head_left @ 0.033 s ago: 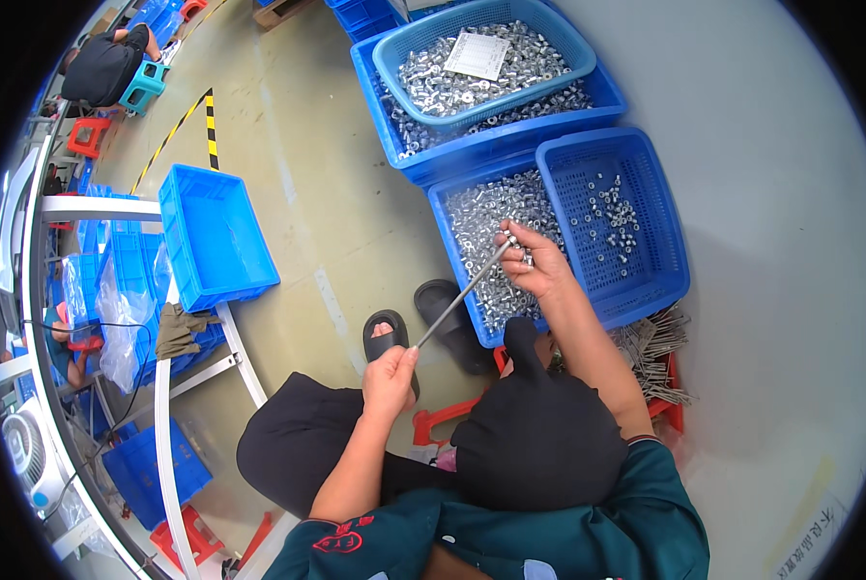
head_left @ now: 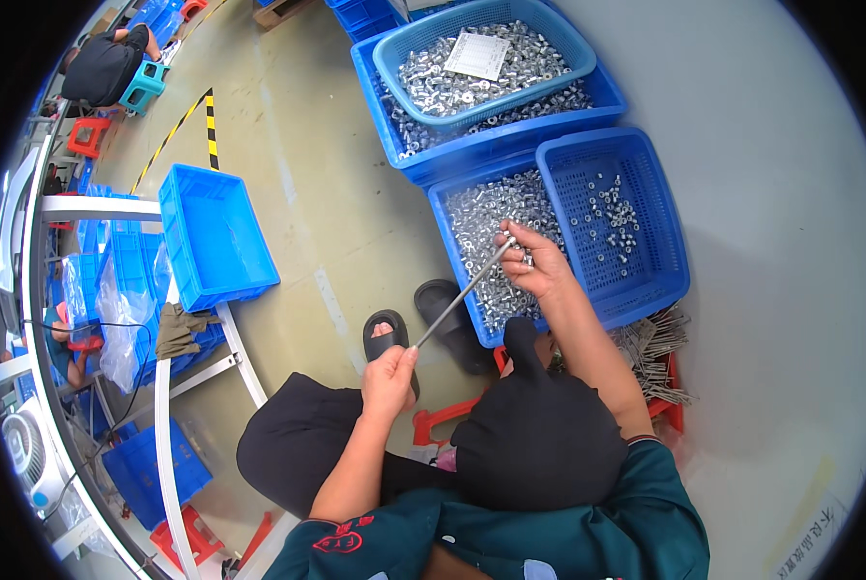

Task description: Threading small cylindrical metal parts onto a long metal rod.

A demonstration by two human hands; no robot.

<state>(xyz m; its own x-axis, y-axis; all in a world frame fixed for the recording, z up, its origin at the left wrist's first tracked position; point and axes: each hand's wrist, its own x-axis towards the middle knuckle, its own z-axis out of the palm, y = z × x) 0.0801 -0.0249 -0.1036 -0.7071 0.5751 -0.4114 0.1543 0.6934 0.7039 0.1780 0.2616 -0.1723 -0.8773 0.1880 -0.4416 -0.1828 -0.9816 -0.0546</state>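
Note:
My left hand is closed round the near end of a thin metal rod, which slants up to the right. At its far end, my right hand pinches a small shiny metal piece against the rod tip. More small metal pieces are tucked in the curled fingers of that hand. Below it sits a blue crate full of small silver cylindrical fittings. Overlapping this crate on the right, a blue perforated basket holds a scattering of similar short, ring-like fittings.
Behind, a light blue basket of fittings with a paper label rests in a larger blue crate. Loose metal rods lie by my right forearm on a red stool. At left are a blue bin and white frame; a person sits far off.

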